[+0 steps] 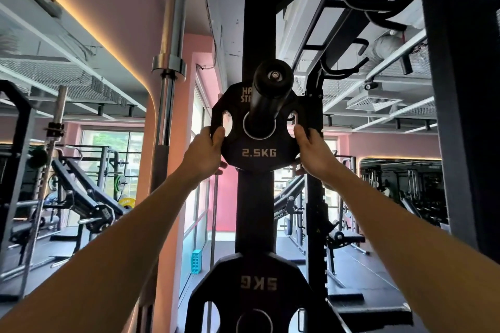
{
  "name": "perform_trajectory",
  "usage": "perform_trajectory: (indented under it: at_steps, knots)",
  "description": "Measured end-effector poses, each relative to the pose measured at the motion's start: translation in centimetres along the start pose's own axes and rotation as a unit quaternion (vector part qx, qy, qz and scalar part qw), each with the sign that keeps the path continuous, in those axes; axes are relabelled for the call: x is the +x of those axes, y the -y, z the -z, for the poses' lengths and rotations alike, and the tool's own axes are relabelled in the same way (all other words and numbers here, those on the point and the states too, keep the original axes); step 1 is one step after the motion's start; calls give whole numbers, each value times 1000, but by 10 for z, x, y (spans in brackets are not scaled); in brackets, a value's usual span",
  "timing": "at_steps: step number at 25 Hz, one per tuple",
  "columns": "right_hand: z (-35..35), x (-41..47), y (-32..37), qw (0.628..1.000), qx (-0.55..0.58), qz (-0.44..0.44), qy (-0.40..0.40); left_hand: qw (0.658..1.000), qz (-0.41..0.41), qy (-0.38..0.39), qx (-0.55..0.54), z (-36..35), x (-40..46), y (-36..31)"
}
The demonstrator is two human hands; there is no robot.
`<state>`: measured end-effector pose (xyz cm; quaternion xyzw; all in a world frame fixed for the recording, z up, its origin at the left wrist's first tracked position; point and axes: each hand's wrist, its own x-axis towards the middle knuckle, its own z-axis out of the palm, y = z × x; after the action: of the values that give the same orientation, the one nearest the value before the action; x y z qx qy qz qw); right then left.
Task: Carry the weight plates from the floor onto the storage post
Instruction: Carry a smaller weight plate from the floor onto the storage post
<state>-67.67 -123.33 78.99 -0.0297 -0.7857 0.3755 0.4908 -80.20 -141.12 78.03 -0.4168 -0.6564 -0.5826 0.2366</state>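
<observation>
The 2.5 kg plate (258, 143), gripped by left hand (207, 150) and right hand (311, 150), should be slid squarely along the storage post (266, 100).

Weight plates on the rack upright: two. One 2.5 kg plate (258, 140) sits at 12 o'clock on the storage post (266, 97); one 5 kg plate (257, 292) sits at 6 o'clock. Hands on the upper plate: two, left hand (204, 154) at 9 o'clock, right hand (315, 153) at 3 o'clock. Upright barbells (169, 76) at 10 o'clock: apparently two.
</observation>
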Motion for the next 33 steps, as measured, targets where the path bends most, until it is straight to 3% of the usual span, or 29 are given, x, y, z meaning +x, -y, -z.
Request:
perform_trajectory:
  at_steps: [4, 10, 20, 28, 33]
  knots:
    - [14, -46, -6, 996, -88, -7, 29, 999, 35, 0, 39, 5, -44, 11]
    - [36, -144, -18, 985, -126, -58, 106, 973, 125, 113, 158, 16, -144, 12]
    - [56, -317, -55, 956, -117, -191, 188, 946, 248, 141, 151, 26, -325, 19]
    - [38, -492, -105, 897, -139, -344, 242, 881, 387, 231, 142, 18, -505, 61]
    - [23, -625, -123, 833, -152, -458, 271, 808, 461, 330, 161, 28, -634, 83]
